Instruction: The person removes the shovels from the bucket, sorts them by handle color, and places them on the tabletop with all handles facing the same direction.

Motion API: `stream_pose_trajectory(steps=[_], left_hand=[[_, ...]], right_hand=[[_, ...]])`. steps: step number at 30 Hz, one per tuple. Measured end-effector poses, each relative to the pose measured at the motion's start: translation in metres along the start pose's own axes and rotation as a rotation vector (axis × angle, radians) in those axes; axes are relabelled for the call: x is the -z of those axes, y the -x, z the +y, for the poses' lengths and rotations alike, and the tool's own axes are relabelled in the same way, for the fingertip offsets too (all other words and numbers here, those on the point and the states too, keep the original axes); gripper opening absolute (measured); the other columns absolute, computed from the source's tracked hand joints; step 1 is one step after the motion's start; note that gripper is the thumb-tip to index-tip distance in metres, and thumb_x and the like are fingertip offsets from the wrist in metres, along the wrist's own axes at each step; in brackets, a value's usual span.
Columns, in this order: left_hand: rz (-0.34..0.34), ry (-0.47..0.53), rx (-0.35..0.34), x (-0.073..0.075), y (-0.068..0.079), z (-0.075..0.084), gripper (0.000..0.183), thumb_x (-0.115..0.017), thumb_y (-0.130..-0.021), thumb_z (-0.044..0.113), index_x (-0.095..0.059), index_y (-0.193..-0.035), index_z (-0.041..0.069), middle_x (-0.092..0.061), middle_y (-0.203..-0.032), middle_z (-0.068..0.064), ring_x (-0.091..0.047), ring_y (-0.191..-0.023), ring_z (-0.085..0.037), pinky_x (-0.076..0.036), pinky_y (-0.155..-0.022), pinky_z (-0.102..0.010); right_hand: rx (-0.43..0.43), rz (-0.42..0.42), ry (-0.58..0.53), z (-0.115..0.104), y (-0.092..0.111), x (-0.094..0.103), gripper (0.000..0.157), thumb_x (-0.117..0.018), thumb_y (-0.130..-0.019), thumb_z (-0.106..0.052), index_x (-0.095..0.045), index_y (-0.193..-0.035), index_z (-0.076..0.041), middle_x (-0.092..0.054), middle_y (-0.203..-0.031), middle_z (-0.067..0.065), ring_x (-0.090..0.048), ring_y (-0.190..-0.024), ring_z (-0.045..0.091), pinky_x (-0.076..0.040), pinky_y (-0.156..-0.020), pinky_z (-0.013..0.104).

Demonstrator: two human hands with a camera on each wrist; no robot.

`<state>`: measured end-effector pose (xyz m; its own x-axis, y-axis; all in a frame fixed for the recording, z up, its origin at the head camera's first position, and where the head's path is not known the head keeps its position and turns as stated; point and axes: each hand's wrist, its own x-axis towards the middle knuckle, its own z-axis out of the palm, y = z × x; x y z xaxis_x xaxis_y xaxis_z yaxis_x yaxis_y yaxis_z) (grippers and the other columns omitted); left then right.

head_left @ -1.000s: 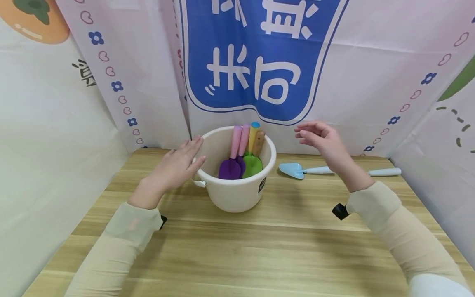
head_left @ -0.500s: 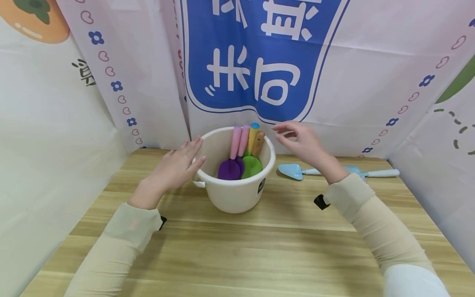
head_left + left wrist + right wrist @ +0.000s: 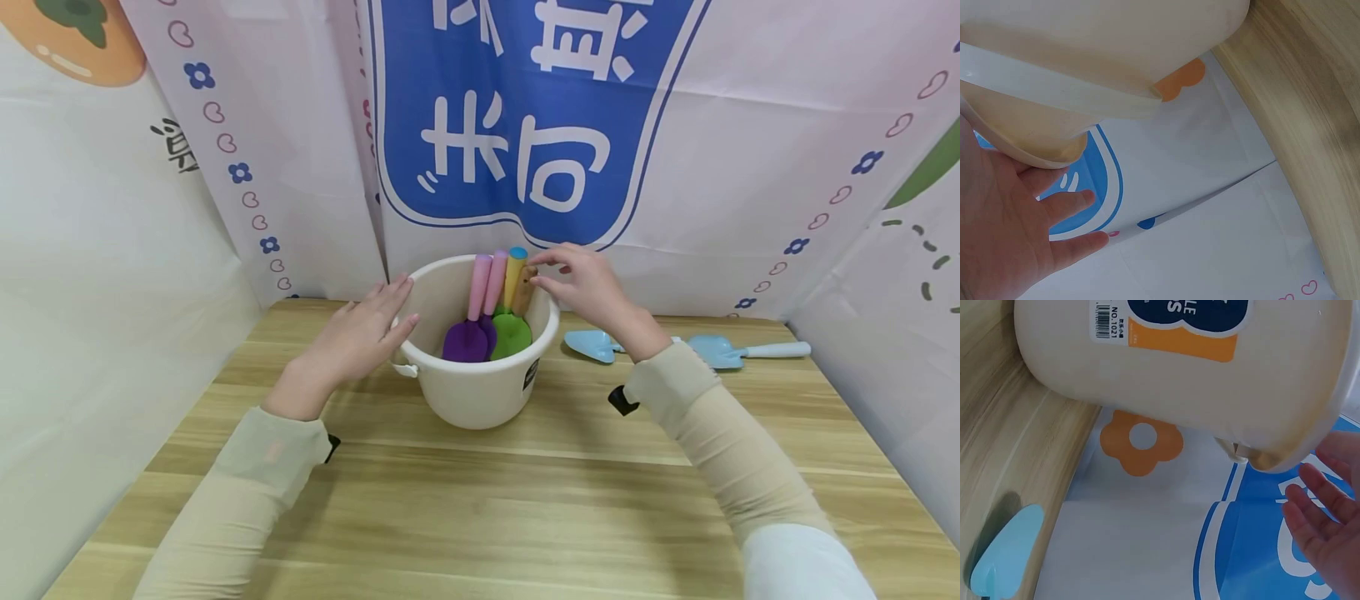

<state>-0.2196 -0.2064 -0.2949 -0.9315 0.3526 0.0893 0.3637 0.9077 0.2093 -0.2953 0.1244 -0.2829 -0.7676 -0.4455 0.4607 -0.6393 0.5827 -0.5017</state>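
Note:
A cream bucket (image 3: pixel 471 396) stands on the wooden table, holding several small garden trowels. Two have pink handles (image 3: pixel 480 287) and purple scoops (image 3: pixel 465 342); beside them are a yellow handle (image 3: pixel 513 279) with a blue end, a brown wooden handle (image 3: pixel 524 293) and a green scoop (image 3: pixel 513 336). My left hand (image 3: pixel 360 333) rests on the bucket's left rim, its fingers straight. My right hand (image 3: pixel 588 287) is over the right rim, thumb and index finger apart at the top of the brown handle. In the right wrist view, its other fingers (image 3: pixel 1319 519) are loosely spread outside the rim.
Two light blue trowels lie on the table right of the bucket, one scoop (image 3: pixel 592 344) near it and another scoop (image 3: pixel 716 352) farther right, partly behind the right forearm. A printed white cloth (image 3: pixel 750 167) hangs behind the table, with more cloth at both sides.
My right hand has moved left from above the blue trowels to the brown handle at the bucket's rim. My left hand has stayed on the left rim.

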Motion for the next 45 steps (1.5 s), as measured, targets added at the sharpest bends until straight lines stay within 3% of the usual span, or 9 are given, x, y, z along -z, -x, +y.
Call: stream_pose_trajectory(steps=[6, 13, 24, 34, 45], left_hand=[[-0.001, 0.0, -0.001, -0.001, -0.001, -0.001, 0.07, -0.026, -0.111, 0.05, -0.012, -0.165, 0.007, -0.007, -0.171, -0.009, -0.01, -0.155, -0.039, -0.016, -0.12, -0.065], [0.008, -0.003, -0.009, 0.0, -0.001, -0.001, 0.07, -0.026, -0.111, 0.05, -0.013, -0.165, 0.007, -0.008, -0.171, -0.01, -0.011, -0.154, -0.04, -0.017, -0.12, -0.065], [0.007, -0.006, -0.009, 0.0, -0.001, -0.001, 0.07, -0.026, -0.111, 0.049, -0.014, -0.165, 0.006, -0.009, -0.171, -0.011, -0.012, -0.154, -0.041, -0.017, -0.12, -0.065], [0.001, 0.0, -0.005, 0.001, -0.001, -0.001, 0.069, -0.028, -0.111, 0.048, -0.014, -0.164, 0.006, -0.009, -0.171, -0.011, -0.012, -0.154, -0.041, -0.017, -0.12, -0.065], [0.002, 0.012, -0.001, -0.001, 0.0, -0.001, 0.069, -0.028, -0.111, 0.048, -0.013, -0.165, 0.007, -0.009, -0.171, -0.011, -0.012, -0.154, -0.041, -0.017, -0.12, -0.065]], right_hand=[[-0.043, -0.018, 0.035, -0.003, -0.006, -0.007, 0.028, -0.075, -0.096, -0.014, -0.073, -0.121, -0.001, -0.071, -0.123, 0.014, -0.062, -0.118, 0.031, -0.054, -0.098, 0.044], [-0.032, 0.002, 0.01, -0.002, -0.008, -0.011, 0.025, -0.077, -0.094, -0.01, -0.074, -0.117, 0.001, -0.073, -0.116, 0.014, -0.065, -0.113, 0.029, -0.056, -0.096, 0.042], [-0.044, 0.009, -0.121, -0.006, -0.007, -0.016, 0.02, -0.075, -0.093, -0.004, -0.074, -0.111, 0.004, -0.07, -0.108, 0.015, -0.07, -0.101, 0.028, -0.06, -0.088, 0.035], [-0.053, 0.076, -0.224, -0.009, -0.005, -0.011, 0.019, -0.074, -0.092, -0.002, -0.075, -0.109, 0.006, -0.067, -0.107, 0.017, -0.071, -0.097, 0.032, -0.061, -0.086, 0.039], [-0.048, 0.099, -0.251, -0.012, 0.002, -0.005, 0.019, -0.074, -0.092, -0.001, -0.075, -0.11, 0.005, -0.066, -0.109, 0.016, -0.07, -0.098, 0.03, -0.061, -0.086, 0.036]])
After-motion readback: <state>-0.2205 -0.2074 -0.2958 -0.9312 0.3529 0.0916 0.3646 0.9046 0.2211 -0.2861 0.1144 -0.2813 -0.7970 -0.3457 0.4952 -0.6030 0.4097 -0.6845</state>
